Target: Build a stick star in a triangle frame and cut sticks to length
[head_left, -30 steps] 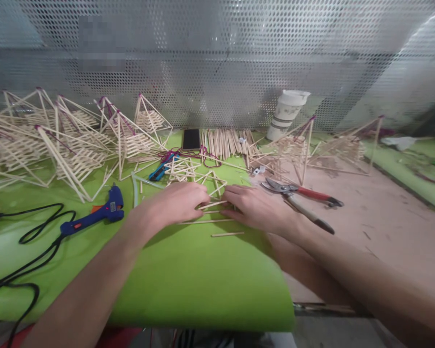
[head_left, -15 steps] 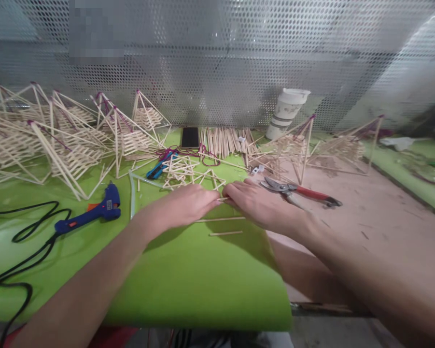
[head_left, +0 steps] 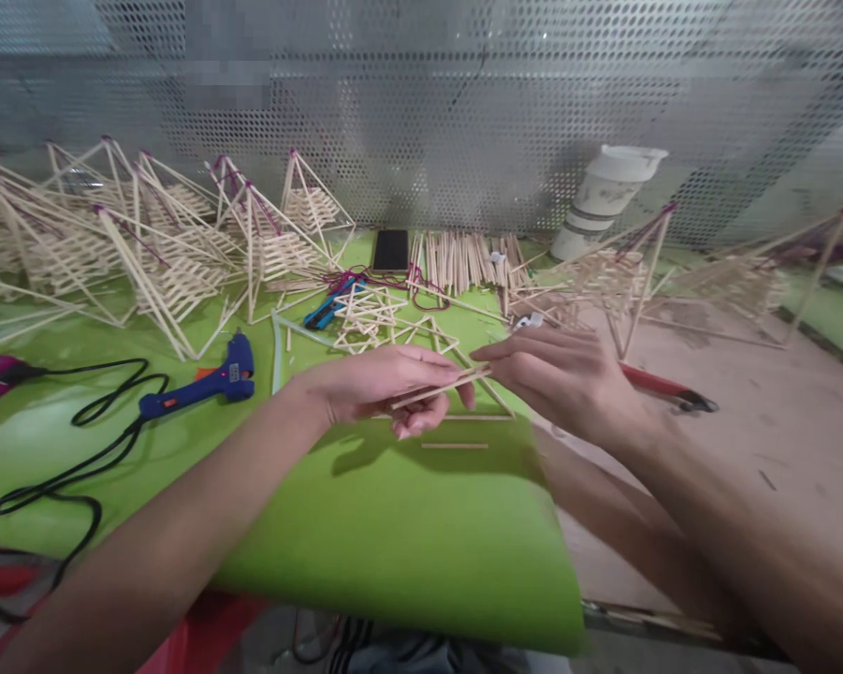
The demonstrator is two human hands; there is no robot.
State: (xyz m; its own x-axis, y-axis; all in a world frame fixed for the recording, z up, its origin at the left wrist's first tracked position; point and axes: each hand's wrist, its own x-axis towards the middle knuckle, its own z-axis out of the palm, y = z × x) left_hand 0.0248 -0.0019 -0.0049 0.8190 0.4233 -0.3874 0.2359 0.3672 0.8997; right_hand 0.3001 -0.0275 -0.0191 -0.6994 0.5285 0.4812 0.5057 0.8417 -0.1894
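Above the green mat, my left hand [head_left: 385, 379] is closed around a thin wooden stick [head_left: 428, 391], which slants up to the right out of the fingers. My right hand [head_left: 561, 374] pinches the far end of the wood, its fingertips partly hiding it. Whether one stick or more lies between the hands, I cannot tell. Under them a long stick [head_left: 487, 417] and a short stick [head_left: 455, 446] lie flat on the mat. Just behind my hands is a loose pile of joined sticks [head_left: 365, 318].
A blue glue gun [head_left: 231, 374] with a black cord lies left. Stick pyramids [head_left: 161, 262] crowd the back left; more stand right. Behind are a phone [head_left: 391, 251], a blue cutter [head_left: 329, 304], a stick bundle [head_left: 463, 262] and a white cup [head_left: 607, 201]. Red-handled pruning shears [head_left: 663, 384] lie right.
My hands have lifted and drawn apart a little; the left has turned so its fingers and the stick show. The whole view has shifted, with the scene sliding right.
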